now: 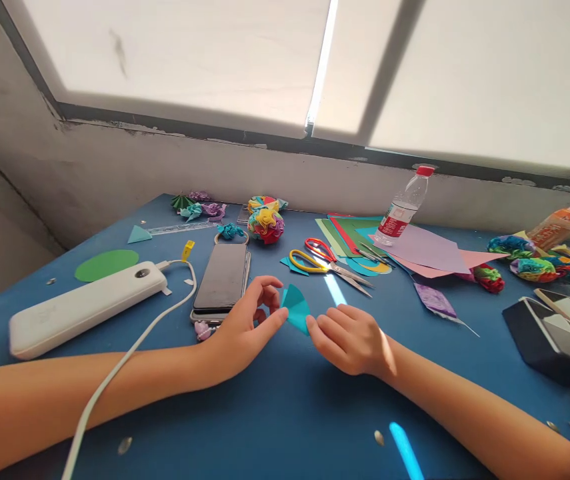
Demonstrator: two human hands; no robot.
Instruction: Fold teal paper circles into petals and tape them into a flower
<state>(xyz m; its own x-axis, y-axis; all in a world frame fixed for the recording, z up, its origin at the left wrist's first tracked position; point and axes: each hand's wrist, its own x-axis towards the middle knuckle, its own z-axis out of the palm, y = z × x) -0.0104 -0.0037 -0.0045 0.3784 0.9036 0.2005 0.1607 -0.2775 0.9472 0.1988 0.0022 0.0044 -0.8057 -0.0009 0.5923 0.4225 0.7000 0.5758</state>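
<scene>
A small folded piece of teal paper (295, 308) stands on the blue table (275, 413), held between both my hands. My left hand (245, 327) pinches its left edge with thumb and fingertips. My right hand (347, 337) has curled fingers gripping its lower right edge. Right behind my left hand lies a black phone (221, 277), with a white power bank (85, 308) and its cable (129, 353) further left.
Scissors with yellow and red handles (322, 261) lie behind the paper, beside a stack of coloured sheets (415, 250) and a tipped water bottle (405, 208). Multicoloured paper balls (265, 220) sit at the back; more (535, 265) at the right. A dark box (549, 337) stands right.
</scene>
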